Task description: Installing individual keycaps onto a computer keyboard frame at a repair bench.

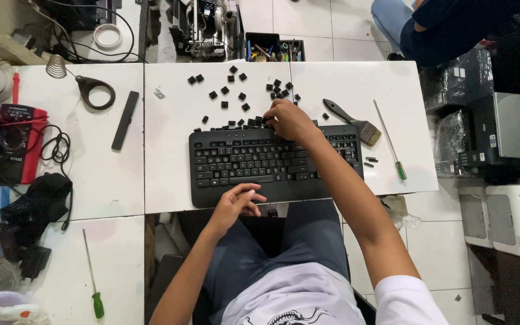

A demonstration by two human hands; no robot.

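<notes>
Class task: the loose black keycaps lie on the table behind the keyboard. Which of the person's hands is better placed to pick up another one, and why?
Right. The right hand is at the keyboard's far edge, beside the loose keycaps; the left hand rests on its near edge.

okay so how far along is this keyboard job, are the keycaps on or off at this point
Partly done either way. Many loose keycaps lie scattered on the white table above the black keyboard, while most keys sit in place on it. In hand: the right hand is at the keyboard's top row, its fingers among loose caps; the left hand rests on the front edge. Left: the scattered caps.
</notes>
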